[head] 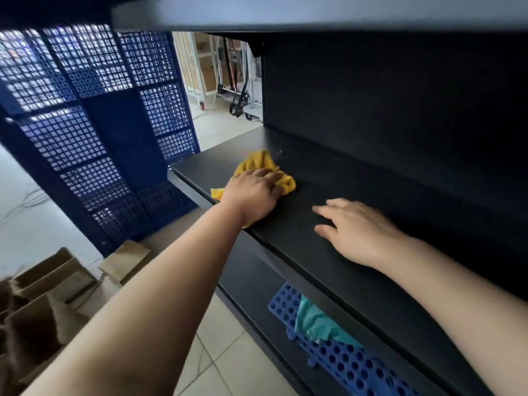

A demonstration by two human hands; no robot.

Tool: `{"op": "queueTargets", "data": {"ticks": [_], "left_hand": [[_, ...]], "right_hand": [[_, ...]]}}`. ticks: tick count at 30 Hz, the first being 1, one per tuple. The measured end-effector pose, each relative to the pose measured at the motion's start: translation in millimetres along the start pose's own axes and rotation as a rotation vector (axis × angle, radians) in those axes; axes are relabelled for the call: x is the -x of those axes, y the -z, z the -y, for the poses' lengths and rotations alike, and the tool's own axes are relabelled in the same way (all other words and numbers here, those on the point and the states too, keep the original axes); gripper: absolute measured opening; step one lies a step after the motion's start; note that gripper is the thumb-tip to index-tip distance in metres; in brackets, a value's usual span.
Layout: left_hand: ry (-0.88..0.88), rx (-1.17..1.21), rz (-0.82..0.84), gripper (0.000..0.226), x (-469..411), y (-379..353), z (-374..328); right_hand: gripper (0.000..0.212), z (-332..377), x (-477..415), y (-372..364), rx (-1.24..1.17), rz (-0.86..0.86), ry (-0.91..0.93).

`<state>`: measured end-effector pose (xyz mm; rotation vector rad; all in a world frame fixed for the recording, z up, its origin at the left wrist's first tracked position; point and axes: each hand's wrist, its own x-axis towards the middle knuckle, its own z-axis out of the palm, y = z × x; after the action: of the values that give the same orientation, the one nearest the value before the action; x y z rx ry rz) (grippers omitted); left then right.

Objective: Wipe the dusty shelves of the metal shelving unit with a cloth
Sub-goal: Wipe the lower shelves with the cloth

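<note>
- Our left hand (251, 195): fingers curled over the yellow cloth (264, 162), soft and crumpled, at the left end of the shelf (385, 181), matte black metal.
- Our right hand (360, 230): flat, fingers straight, resting on the shelf.
- Below: blue perforated plastic basket (348, 367).

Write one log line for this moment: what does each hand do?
left hand: grips yellow cloth on black shelf | right hand: rests flat on same shelf, holds nothing
</note>
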<state>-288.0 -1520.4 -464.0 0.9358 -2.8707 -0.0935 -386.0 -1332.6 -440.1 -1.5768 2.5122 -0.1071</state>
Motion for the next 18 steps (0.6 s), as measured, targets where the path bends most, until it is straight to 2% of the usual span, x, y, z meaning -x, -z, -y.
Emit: {"op": "queueTargets", "data": {"ticks": [3, 7, 11, 18], "left_hand": [[-0.142, 0.059, 0.0, 0.055, 5, -3, -38], [-0.21, 0.103, 0.054, 0.058, -16, -6, -60], [-0.208, 0.092, 0.098, 0.056, -55, -13, -58], [-0.111, 0.089, 0.058, 0.053, -111, -19, -33]], "right_hand": [[0.044, -3, 4, 1, 0.016, -0.027, 0.009], [0.036, -15, 7, 4, 0.053, -0.083, -0.042], [0.038, -24, 2, 13, 0.001, -0.123, -0.102], [0.041, -11, -28, 12, -0.082, -0.111, -0.069]]}}
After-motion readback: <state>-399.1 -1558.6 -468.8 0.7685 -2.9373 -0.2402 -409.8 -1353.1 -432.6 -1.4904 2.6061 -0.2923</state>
